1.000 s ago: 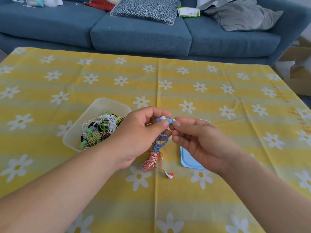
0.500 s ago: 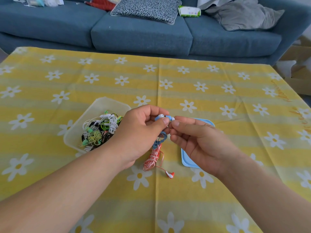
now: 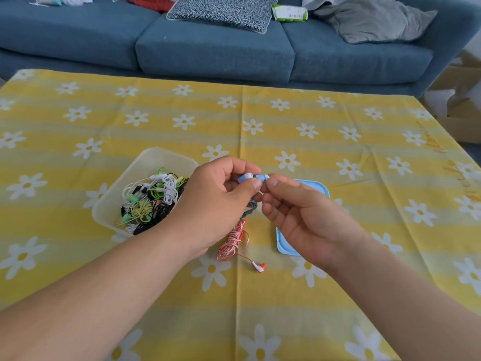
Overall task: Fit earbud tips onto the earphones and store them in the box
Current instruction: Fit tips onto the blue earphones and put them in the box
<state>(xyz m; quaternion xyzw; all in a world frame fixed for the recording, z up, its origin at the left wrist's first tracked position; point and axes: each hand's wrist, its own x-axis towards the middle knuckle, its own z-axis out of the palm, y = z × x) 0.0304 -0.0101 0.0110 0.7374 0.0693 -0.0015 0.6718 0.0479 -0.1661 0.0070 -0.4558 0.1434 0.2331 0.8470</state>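
Above the table, my left hand pinches the blue earphones by their two buds, and their coiled blue cord hangs below the fist. My right hand pinches a small white ear tip at the end of the right bud. A red-and-white earphone bundle lies on the cloth beneath my hands, one bud trailing toward me. The clear plastic box at left holds several tangled earphones in white, green and black.
The box's light blue lid lies flat under my right hand. A yellow daisy tablecloth covers the table. Behind it stands a blue sofa with cushions and a wipes packet.
Both hands have lifted slightly with the blue earphones, so more of the blue lid shows. The pinch at the bud tip stays the same.
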